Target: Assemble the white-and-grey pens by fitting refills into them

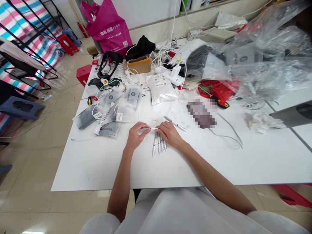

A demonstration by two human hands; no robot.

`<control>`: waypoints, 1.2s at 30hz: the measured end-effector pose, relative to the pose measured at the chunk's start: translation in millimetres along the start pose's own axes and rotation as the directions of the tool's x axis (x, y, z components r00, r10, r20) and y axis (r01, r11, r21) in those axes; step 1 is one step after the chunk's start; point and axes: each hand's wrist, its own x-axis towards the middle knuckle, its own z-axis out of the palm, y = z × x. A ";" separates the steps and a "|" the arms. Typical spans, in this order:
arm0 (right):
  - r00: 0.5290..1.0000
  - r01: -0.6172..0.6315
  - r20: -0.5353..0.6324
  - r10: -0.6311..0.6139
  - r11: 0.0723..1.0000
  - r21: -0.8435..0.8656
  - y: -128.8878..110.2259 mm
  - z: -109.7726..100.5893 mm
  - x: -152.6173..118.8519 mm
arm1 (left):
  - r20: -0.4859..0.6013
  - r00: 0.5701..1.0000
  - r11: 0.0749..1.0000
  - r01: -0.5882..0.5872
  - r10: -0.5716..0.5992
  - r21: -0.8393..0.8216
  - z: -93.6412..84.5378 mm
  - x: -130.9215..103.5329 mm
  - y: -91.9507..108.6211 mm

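Observation:
My left hand (137,135) pinches the dark grey end of a pen (153,128) lying level just above the white table (97,169). The pen's white end is between the fingers of my right hand (170,132). Below the held pen, several white and clear pens (159,145) lie side by side on the table, their upper ends partly hidden by my right hand. Beyond that hand, a grey pen (170,119) and a thinner white piece beside it rest at a slant.
Clear pouches (129,100) and tangled cables stand at the left. Behind are a white package (161,88), a cardboard box (138,65) and a magenta bag (109,29). On the right are a blurred-out object (201,113), crumpled tissue (262,123) and plastic bags (263,71).

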 end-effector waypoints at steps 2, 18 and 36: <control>1.000 -0.006 -0.010 0.006 1.000 0.005 -0.8 -0.5 0.2 | -0.021 0.997 0.997 0.067 -0.067 -0.026 -0.7 0.2 -1.0; 0.991 -0.035 -0.126 0.041 0.998 0.053 0.5 0.0 0.1 | -0.017 0.931 0.812 0.308 -0.363 -0.496 14.8 3.1 -9.8; 0.991 -0.048 -0.120 0.057 0.996 0.069 1.1 0.6 -0.3 | -0.017 0.898 0.649 0.304 -0.439 -0.697 31.1 1.7 -9.9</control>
